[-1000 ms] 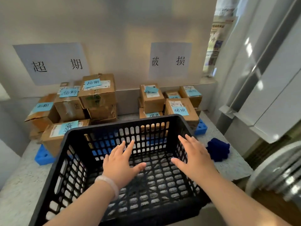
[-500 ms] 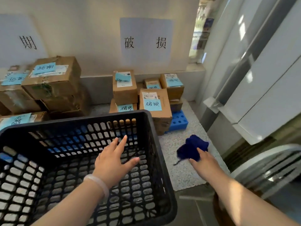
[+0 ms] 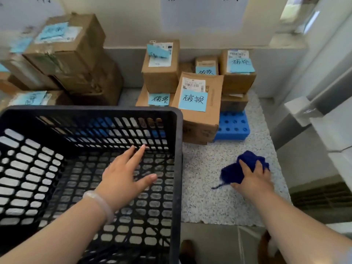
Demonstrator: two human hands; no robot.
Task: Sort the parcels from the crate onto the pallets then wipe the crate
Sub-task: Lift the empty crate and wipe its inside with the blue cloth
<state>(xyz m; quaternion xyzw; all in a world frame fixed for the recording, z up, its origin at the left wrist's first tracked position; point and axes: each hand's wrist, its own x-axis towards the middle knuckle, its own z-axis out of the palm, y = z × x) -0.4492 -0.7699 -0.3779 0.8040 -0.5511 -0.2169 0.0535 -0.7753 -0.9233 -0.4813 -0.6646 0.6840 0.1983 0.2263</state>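
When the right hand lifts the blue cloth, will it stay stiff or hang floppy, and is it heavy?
Probably floppy: the blue cloth lies bunched in folds under the right hand. Likely light for its size, being soft fabric. Its trailing thread might snag.

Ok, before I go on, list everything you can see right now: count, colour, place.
crate: one, black, lower left, no parcels inside
left parcels: at least four, brown with blue notes, stacked behind the crate, blurred
right parcels: at least six, brown with blue notes, stacked by the wall
pallet: one corner showing, blue, under the right parcels
cloth: one, dark blue, right of the crate
speckled surface: one, grey-white, under crate and cloth
wall signs: two, white, cut off at the top
bracelet: one, pale, left wrist
left hand: open, inside the crate
right hand: grips the cloth, fingers on top
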